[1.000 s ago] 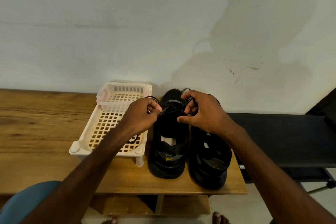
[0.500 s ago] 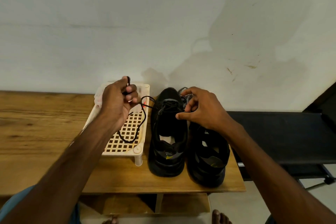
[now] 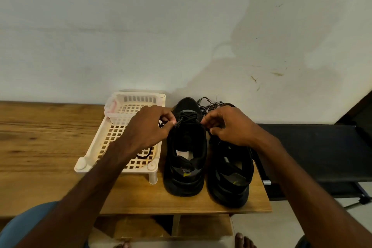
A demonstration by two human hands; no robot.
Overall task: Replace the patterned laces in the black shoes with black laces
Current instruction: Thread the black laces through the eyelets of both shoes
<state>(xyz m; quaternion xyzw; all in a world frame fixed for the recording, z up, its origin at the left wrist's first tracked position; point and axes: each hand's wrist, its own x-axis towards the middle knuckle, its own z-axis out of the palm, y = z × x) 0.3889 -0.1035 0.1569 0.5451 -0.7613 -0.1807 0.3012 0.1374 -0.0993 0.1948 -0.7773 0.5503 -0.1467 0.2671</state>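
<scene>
No text is legible; the yellow marks (image 3: pixel 186 174) on the black shoes (image 3: pixel 185 159) are unreadable.

Matt black shoes (image 3: pixel 185 159); cream plastic tray (image 3: pixel 96 147); grained wood table (image 3: pixel 40 143).

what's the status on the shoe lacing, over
Left hand and right hand both pinching black lace at eyelets of shoe by the basket. Patterned lace out, heaped just behind. Nothing in the way.

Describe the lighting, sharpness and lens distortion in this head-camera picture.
Head view: dim, warm light; the pair of black lace-up shoes loses detail, so the thin black lace pinched by left hand and right hand barely shows; forearms stretch towards the corners, wide-angle distortion.
</scene>
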